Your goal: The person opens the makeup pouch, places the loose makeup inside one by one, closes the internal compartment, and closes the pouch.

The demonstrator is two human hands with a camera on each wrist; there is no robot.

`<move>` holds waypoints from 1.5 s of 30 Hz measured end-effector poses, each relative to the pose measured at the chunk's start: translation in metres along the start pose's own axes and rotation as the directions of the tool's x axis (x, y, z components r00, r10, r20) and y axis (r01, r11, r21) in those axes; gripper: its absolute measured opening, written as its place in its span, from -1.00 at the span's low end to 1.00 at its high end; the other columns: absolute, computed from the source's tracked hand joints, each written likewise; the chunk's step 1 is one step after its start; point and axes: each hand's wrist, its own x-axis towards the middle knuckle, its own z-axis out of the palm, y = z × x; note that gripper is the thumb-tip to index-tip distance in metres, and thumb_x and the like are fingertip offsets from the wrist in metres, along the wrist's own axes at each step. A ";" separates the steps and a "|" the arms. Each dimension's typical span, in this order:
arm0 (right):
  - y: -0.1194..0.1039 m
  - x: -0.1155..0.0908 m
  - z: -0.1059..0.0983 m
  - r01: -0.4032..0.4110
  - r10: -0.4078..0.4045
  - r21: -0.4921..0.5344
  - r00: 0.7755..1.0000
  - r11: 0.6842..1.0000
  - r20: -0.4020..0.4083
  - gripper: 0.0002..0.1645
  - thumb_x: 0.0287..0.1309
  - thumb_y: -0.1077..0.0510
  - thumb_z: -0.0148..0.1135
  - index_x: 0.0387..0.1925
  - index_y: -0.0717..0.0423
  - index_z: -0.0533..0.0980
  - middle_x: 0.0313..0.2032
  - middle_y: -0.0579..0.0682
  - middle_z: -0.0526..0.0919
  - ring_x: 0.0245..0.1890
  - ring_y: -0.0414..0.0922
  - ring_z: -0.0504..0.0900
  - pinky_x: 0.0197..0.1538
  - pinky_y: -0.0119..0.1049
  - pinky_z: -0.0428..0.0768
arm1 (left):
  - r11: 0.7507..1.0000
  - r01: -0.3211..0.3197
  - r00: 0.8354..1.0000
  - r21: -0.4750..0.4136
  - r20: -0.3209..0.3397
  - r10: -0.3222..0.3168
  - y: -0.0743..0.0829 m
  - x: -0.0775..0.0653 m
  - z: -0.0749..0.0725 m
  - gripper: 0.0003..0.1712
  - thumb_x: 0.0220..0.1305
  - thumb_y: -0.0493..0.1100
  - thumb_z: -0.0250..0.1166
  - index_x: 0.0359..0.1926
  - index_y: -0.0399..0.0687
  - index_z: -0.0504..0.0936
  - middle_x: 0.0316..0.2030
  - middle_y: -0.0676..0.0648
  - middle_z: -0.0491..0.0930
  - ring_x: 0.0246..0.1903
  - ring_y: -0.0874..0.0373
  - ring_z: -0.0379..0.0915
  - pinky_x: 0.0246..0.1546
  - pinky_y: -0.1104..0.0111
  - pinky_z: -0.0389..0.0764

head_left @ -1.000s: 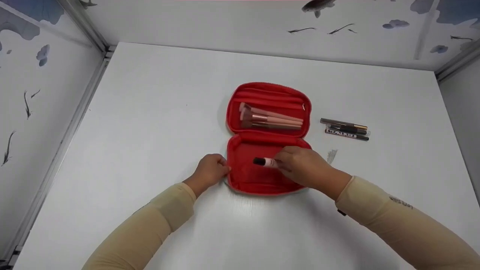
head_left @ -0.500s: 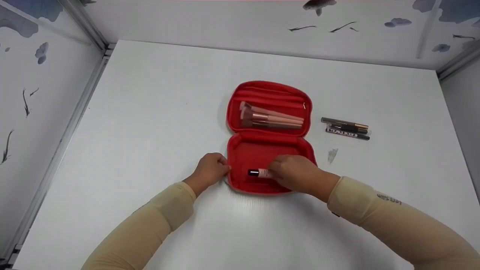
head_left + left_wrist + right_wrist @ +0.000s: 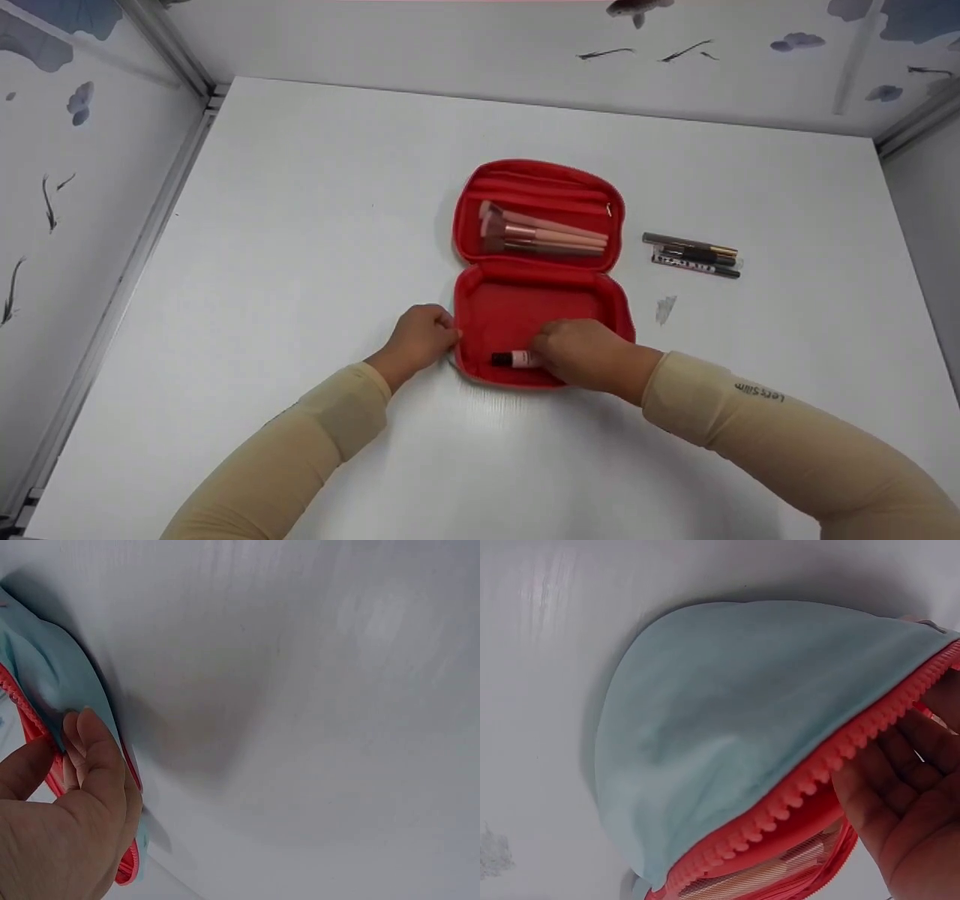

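Observation:
A red-lined cosmetic bag [image 3: 525, 304] lies unzipped and spread flat, its pale blue outside [image 3: 690, 735] showing in the right wrist view. My left hand [image 3: 420, 337] pinches its left rim, thumb inside and fingers against the outer wall in the left wrist view. Down in the near half, my right hand [image 3: 585, 354] holds a small pale tube with a black cap [image 3: 519, 359] lengthwise along the front wall. The tube's right end is hidden by the fingers. Makeup brushes [image 3: 547, 236] lie behind a mesh pocket in the far half.
Several slim cosmetic pencils [image 3: 694, 255] lie together on the white table [image 3: 300, 225], right of the bag. Nearer is a grey smudge [image 3: 665, 309] on the tabletop. Printed panels [image 3: 450, 45] stand along the back and left side.
My right hand has lowered the tube into the near half of the bag, toward its front wall and slightly left. My left hand stays at the rim.

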 end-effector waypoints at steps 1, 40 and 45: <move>0.000 0.001 0.001 0.002 -0.001 -0.009 1.000 1.000 0.009 -0.54 -0.03 0.10 0.49 -0.03 0.06 0.63 -0.29 -0.02 0.68 -0.21 -0.07 0.62 -0.06 -0.20 0.63 | 1.000 -0.001 1.000 -0.006 0.000 0.001 0.000 0.000 0.000 -0.89 0.25 -0.27 0.23 -0.42 -0.18 0.55 -0.52 0.00 0.49 -0.43 0.17 0.34 -0.43 0.44 0.37; -0.001 0.006 0.003 -0.074 0.074 -0.013 0.994 0.997 0.081 -0.51 -0.07 0.08 0.51 -0.03 0.02 0.61 -0.31 -0.06 0.63 -0.23 -0.09 0.57 -0.08 -0.19 0.62 | 0.999 0.029 1.000 -0.036 0.009 -0.028 0.002 -0.002 0.002 -0.90 0.28 -0.25 0.18 -0.37 -0.17 0.56 -0.48 -0.01 0.49 -0.39 0.16 0.35 -0.42 0.43 0.39; 0.002 0.002 0.002 -0.093 0.091 0.039 0.995 0.995 0.049 -0.53 -0.06 0.05 0.50 -0.05 -0.02 0.60 -0.33 -0.10 0.64 -0.25 -0.12 0.57 -0.10 -0.20 0.62 | 0.999 0.021 1.000 -0.024 0.005 -0.021 0.003 -0.003 0.000 -0.90 0.28 -0.25 0.16 -0.37 -0.16 0.54 -0.50 -0.01 0.48 -0.40 0.15 0.35 -0.43 0.42 0.39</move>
